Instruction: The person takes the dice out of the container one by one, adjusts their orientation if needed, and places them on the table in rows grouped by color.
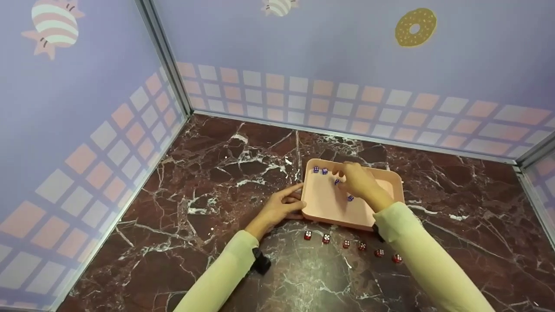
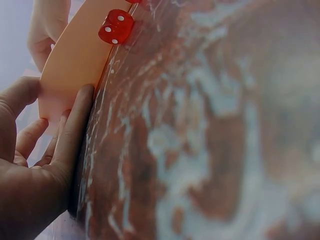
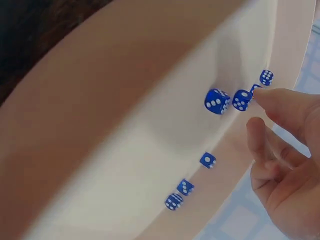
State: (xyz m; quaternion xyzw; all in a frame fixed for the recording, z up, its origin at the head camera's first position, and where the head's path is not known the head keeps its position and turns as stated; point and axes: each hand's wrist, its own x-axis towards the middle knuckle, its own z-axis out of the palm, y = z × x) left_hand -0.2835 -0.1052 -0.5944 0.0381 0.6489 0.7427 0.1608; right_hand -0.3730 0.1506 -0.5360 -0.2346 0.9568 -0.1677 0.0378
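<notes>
A shallow peach-coloured tray (image 1: 323, 208) lies on the table, and my left hand (image 1: 279, 205) holds its near left corner. In the left wrist view, the thumb and fingers (image 2: 82, 107) rest against the outside of its wall. My right hand (image 1: 360, 180) is over the tray, thumb and forefinger apart. At the thumb tip sits a blue die (image 3: 242, 100) with white dots; a larger-looking blue die (image 3: 217, 101) is beside it. Several other blue dice lie along the far wall, among them one in the left corner (image 1: 315, 169); the right hand hides some in the head view.
Several red dice form a slanting row before the tray, from a left one (image 1: 308, 235) to a right one (image 1: 397, 258). The dark red marbled table (image 1: 208, 173) meets patterned panels (image 1: 303, 43) at the back and sides.
</notes>
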